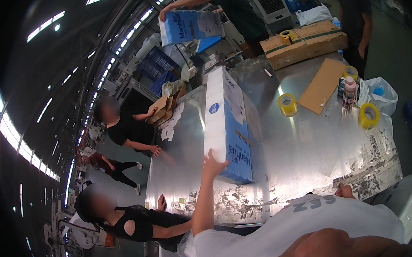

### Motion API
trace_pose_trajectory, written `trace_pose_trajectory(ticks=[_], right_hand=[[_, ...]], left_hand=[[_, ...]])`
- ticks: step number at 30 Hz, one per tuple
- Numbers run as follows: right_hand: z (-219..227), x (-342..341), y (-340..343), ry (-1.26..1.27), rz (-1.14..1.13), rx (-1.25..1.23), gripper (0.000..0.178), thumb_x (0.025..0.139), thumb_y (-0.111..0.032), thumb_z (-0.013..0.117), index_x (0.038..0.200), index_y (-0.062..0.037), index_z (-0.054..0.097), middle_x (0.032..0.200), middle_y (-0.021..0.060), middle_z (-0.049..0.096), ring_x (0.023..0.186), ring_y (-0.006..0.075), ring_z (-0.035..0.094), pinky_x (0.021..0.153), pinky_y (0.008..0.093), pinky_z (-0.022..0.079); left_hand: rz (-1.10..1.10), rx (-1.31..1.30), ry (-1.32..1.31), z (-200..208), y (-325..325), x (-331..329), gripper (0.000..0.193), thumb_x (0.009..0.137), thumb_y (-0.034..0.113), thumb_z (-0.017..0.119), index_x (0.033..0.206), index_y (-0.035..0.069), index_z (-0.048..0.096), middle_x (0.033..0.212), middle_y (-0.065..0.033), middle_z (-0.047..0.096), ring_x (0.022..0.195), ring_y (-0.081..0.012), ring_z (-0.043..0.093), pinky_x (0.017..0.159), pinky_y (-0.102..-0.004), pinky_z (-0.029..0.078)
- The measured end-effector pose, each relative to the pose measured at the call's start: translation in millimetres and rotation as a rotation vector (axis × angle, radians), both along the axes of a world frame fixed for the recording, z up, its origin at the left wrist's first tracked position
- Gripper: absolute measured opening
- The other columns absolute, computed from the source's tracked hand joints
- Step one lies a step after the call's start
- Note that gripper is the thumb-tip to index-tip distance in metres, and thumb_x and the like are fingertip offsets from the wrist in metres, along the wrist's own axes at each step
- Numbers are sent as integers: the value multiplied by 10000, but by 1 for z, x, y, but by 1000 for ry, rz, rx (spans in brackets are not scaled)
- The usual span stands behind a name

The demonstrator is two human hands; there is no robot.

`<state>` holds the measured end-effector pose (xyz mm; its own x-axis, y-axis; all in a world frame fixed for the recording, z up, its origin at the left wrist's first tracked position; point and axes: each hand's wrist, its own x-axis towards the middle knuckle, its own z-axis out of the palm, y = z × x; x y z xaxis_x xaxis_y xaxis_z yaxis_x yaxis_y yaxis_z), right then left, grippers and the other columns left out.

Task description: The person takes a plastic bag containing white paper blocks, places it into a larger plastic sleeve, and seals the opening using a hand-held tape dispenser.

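A long blue and white package (pixel 238 140) stands on the metal table (pixel 275 166) in front of me, stretching away from me. My left hand (pixel 214 164) grips the top of its near end, fingers spread across the white top and the blue side. At the table's near edge, to the right, my right hand (pixel 346 191) has its fingers curled. Whatever may be in it is hidden. It is apart from the package.
Tape rolls (pixel 287 104), a cardboard sheet (pixel 321 86), a pink bottle (pixel 349 93) and a plastic bag (pixel 379 95) lie to the right. A cardboard box (pixel 305 43) stands at the far side. Co-workers stand around; one lifts a similar package (pixel 191 26).
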<state>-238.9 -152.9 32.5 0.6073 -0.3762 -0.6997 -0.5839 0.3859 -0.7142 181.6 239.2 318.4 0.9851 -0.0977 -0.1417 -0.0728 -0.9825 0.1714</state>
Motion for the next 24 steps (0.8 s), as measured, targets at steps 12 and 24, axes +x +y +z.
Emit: trace_pose_trajectory(ticks=[12, 24], right_hand=[[18, 27, -62, 245, -111, -1605, 418, 789, -170, 465, 1192, -90, 385, 1259, 158, 322, 1184, 315, 262, 976, 453, 196], [28, 35, -61, 292, -24, -1530, 451, 795, -235, 446, 1225, -126, 366, 1314, 127, 270, 1217, 294, 235, 990, 435, 186]], left_hand=[[-197, -26, -439, -12, 19, -129, 760, 644, 303, 640, 1249, 64, 246, 1291, -214, 206, 1195, -372, 185, 924, -537, 186], [192, -624, 902, -269, -61, -212, 737, 798, 615, 253, 579, 3, 601, 479, -80, 560, 344, -142, 453, 365, -245, 370]])
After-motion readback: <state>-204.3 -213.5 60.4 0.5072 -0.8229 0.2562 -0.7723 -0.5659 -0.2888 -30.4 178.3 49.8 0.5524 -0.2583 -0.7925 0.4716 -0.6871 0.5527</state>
